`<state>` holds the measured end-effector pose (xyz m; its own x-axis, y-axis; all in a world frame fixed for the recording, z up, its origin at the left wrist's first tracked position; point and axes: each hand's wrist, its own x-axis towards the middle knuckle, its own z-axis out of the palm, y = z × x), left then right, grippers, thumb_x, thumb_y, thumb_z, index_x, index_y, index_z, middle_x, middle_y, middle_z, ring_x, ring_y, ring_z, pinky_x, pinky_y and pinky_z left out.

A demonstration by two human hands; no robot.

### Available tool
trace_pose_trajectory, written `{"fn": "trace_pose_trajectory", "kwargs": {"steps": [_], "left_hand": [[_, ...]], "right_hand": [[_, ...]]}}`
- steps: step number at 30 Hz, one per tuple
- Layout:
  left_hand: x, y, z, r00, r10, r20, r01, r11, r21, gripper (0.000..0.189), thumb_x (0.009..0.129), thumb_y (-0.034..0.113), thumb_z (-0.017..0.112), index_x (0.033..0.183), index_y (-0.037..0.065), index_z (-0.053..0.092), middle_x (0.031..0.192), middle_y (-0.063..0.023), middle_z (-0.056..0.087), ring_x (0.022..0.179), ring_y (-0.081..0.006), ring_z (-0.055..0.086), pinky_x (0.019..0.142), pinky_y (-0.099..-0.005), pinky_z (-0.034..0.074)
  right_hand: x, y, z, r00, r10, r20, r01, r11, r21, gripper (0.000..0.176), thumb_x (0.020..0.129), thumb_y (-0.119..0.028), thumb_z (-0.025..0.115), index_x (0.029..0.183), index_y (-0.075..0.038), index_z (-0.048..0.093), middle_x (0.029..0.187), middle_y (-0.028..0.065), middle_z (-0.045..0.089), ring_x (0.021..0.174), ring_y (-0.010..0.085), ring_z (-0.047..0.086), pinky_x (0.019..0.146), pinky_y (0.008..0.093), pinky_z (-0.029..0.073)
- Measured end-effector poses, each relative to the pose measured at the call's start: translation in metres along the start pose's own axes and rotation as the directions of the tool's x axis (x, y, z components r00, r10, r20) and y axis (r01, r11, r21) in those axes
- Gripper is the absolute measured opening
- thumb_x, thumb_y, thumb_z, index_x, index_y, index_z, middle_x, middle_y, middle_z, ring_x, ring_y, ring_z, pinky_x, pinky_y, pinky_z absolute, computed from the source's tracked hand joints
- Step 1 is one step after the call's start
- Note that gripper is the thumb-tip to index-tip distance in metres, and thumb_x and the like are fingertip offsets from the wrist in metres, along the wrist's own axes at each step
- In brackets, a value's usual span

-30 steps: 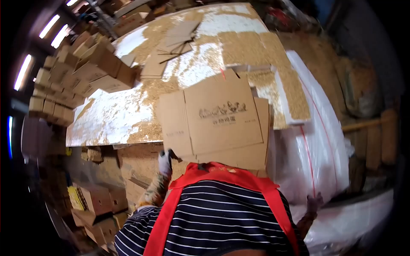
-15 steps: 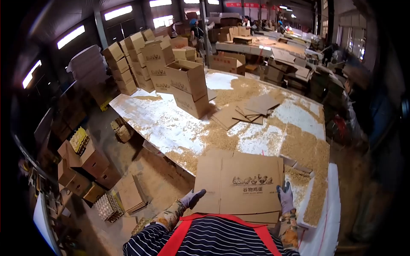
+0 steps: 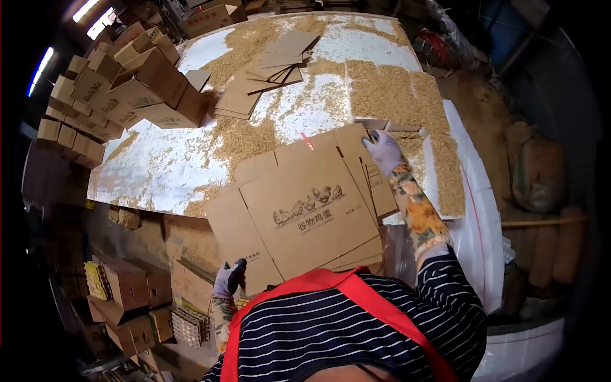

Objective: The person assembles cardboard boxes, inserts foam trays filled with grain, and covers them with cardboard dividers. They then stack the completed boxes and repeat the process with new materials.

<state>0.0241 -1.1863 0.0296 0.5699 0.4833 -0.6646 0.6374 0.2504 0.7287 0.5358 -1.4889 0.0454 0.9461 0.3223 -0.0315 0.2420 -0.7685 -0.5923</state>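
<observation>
Flattened cardboard boxes [image 3: 299, 204] lie stacked in front of my body at the table's near edge, turned at an angle. The top one carries a line drawing of chickens and Chinese lettering. My left hand [image 3: 229, 278], in a pale glove with dark fingertips, is closed at the stack's lower-left edge. At the far right corner, my right hand [image 3: 383, 151], gloved the same way, grips the cardboard with its fingers bent over the edge. How many sheets each hand holds is hidden.
Husk-like bedding covers much of the white table [image 3: 149, 175]. Loose cardboard sheets [image 3: 270, 73] lie further back, and assembled boxes [image 3: 149, 86] stand at the left. On the floor at lower left are open cartons [image 3: 127, 283] and stacked egg trays [image 3: 189, 326].
My view has tipped downward and turned. The flattened boxes now lie slanted, their right side swung away from me. My right hand has moved forward to the far corner; my left stays near the left edge.
</observation>
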Motion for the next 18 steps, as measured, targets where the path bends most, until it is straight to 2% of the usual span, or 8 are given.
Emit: {"fn": "trace_pose_trajectory", "kwargs": {"steps": [2, 5, 7, 11, 13, 14, 16, 18], "left_hand": [[-0.005, 0.0, -0.002, 0.999, 0.0, -0.037, 0.0, 1.0, -0.005, 0.028, 0.089, 0.031, 0.07, 0.096, 0.006, 0.061, 0.074, -0.0031, 0.06, 0.058, -0.0149, 0.056, 0.052, -0.0297, 0.046], [-0.014, 0.001, -0.002, 0.996, -0.018, -0.088, 0.014, 0.999, -0.04, 0.028, 0.089, 0.029, 0.07, 0.097, 0.004, 0.061, 0.073, -0.0036, 0.061, 0.058, -0.015, 0.057, 0.051, -0.0301, 0.047], [-0.01, -0.004, -0.001, 0.998, 0.018, -0.068, -0.023, 0.997, -0.078, 0.027, 0.089, 0.028, 0.07, 0.098, 0.004, 0.061, 0.074, -0.0035, 0.061, 0.058, -0.0149, 0.058, 0.051, -0.0302, 0.047], [-0.008, 0.0, 0.007, 0.992, -0.03, -0.119, 0.014, 0.991, -0.133, 0.024, 0.089, 0.027, 0.07, 0.098, 0.007, 0.061, 0.074, -0.0012, 0.06, 0.056, -0.0123, 0.054, 0.049, -0.0276, 0.042], [-0.002, 0.004, 0.009, 0.992, -0.013, -0.123, -0.004, 0.99, -0.138, 0.022, 0.089, 0.026, 0.069, 0.099, 0.008, 0.061, 0.073, 0.0, 0.057, 0.054, -0.0112, 0.051, 0.047, -0.0265, 0.04], [0.002, 0.008, 0.009, 0.994, 0.014, -0.108, -0.033, 0.984, -0.173, 0.022, 0.089, 0.026, 0.069, 0.099, 0.009, 0.06, 0.072, 0.0002, 0.056, 0.054, -0.0111, 0.051, 0.047, -0.0264, 0.04], [0.015, 0.019, 0.015, 0.997, 0.039, -0.068, -0.053, 0.975, -0.217, 0.021, 0.089, 0.024, 0.069, 0.099, 0.009, 0.059, 0.07, 0.0008, 0.054, 0.053, -0.0107, 0.049, 0.046, -0.0266, 0.04], [0.033, 0.033, 0.025, 0.998, 0.052, -0.027, -0.057, 0.972, -0.229, 0.021, 0.089, 0.025, 0.069, 0.099, 0.009, 0.059, 0.07, 0.0006, 0.054, 0.053, -0.0107, 0.049, 0.046, -0.0266, 0.04]], "right_hand": [[0.031, -0.03, 0.024, 0.999, -0.043, 0.01, 0.044, 0.993, -0.114, 0.063, 0.082, -0.056, 0.066, 0.12, -0.007, 0.065, 0.13, 0.0183, 0.06, 0.12, 0.0315, 0.056, 0.098, 0.0393, 0.045], [0.041, -0.115, 0.039, 0.984, 0.019, 0.176, 0.017, 0.979, -0.201, 0.069, 0.081, -0.063, 0.063, 0.12, -0.007, 0.066, 0.134, 0.0187, 0.057, 0.131, 0.0332, 0.047, 0.104, 0.0408, 0.041], [0.049, -0.138, 0.075, 0.944, 0.039, 0.329, 0.103, 0.909, -0.403, 0.072, 0.08, -0.067, 0.061, 0.12, -0.008, 0.066, 0.138, 0.0176, 0.054, 0.136, 0.0341, 0.039, 0.108, 0.0427, 0.035], [0.065, -0.142, 0.117, 0.881, 0.045, 0.471, 0.265, 0.778, -0.57, 0.077, 0.085, -0.075, 0.047, 0.125, -0.012, 0.065, 0.137, 0.0177, 0.055, 0.134, 0.033, 0.045, 0.11, 0.0487, 0.031], [0.073, -0.117, 0.122, 0.964, 0.04, 0.262, -0.019, 0.996, -0.083, 0.05, 0.085, -0.058, 0.064, 0.102, -0.013, 0.076, 0.107, 0.0084, 0.072, 0.101, 0.0258, 0.066, 0.087, 0.0364, 0.05], [0.075, -0.098, 0.128, 0.989, -0.023, 0.147, -0.035, 0.925, 0.378, 0.033, 0.088, -0.042, 0.068, 0.091, -0.011, 0.077, 0.085, 0.0062, 0.073, 0.077, 0.0209, 0.068, 0.074, 0.0306, 0.052], [0.117, -0.061, 0.137, 0.986, 0.089, 0.138, -0.163, 0.457, 0.874, 0.02, 0.087, -0.025, 0.07, 0.089, -0.005, 0.073, 0.081, 0.0095, 0.071, 0.073, 0.0185, 0.066, 0.067, 0.0322, 0.054], [0.119, -0.05, 0.075, 0.925, 0.037, 0.378, -0.352, -0.292, 0.889, 0.008, 0.088, -0.017, 0.062, 0.082, -0.012, 0.063, 0.071, 0.0055, 0.065, 0.062, 0.021, 0.062, 0.062, 0.0371, 0.053]]}}
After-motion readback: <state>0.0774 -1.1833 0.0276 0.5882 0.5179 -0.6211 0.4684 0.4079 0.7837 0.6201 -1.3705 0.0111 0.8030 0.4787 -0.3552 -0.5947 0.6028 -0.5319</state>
